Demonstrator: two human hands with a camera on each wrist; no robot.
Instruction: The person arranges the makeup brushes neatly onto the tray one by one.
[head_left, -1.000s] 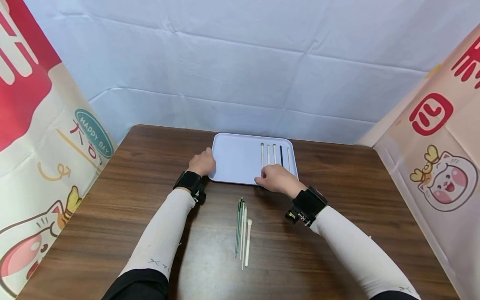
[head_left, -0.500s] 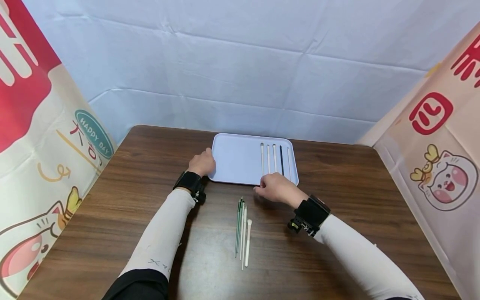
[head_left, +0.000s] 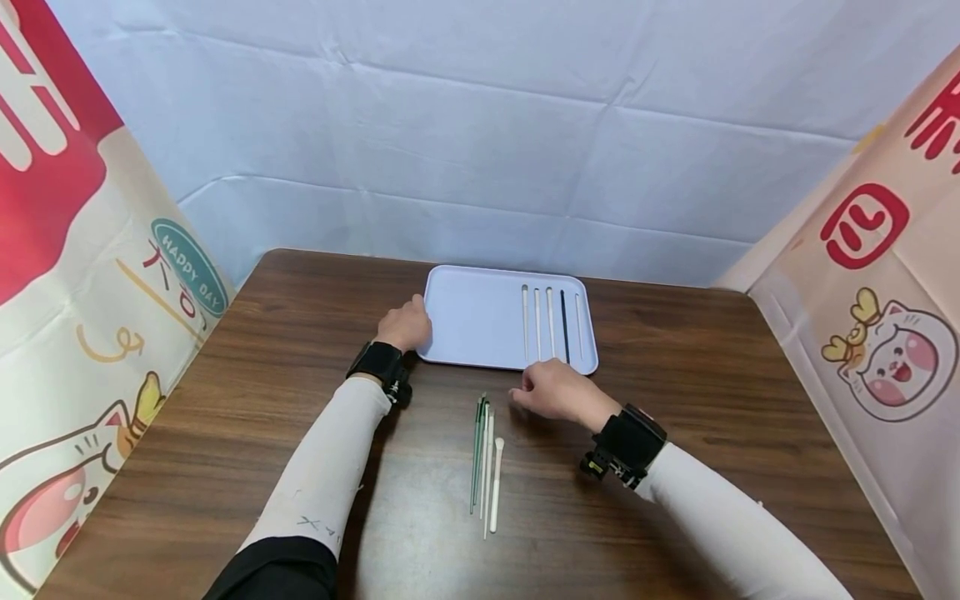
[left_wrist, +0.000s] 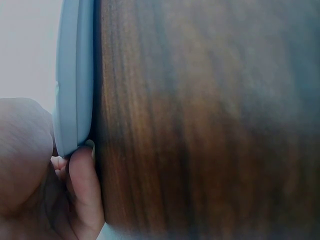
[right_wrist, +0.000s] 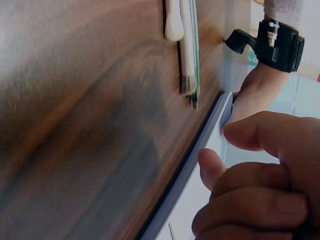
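A pale tray [head_left: 468,317] lies near the far edge of the table. My left hand [head_left: 406,324] grips its left side; in the left wrist view fingertips [left_wrist: 85,172] press against the tray's outer edge. Inside the tray's right part, slim pale makeup brushes [head_left: 537,321] and a black one [head_left: 564,321] stand side by side in a row. Just in front of the tray's near rim is my right hand [head_left: 558,390], with nothing held. In the right wrist view its thumb and forefinger stand apart, the other fingers loosely curled.
On the table [head_left: 300,433], nearer the body, lies a loose group of brushes: green-handled ones [head_left: 477,458] and pale ones, with a thicker white brush [head_left: 497,487] at the right. A white cloth [head_left: 480,125] hangs behind the table, printed cloths at both sides.
My right hand has drawn back from over the tray toward the body, uncovering the lower ends of the brushes there. The left hand and the tray stay put.
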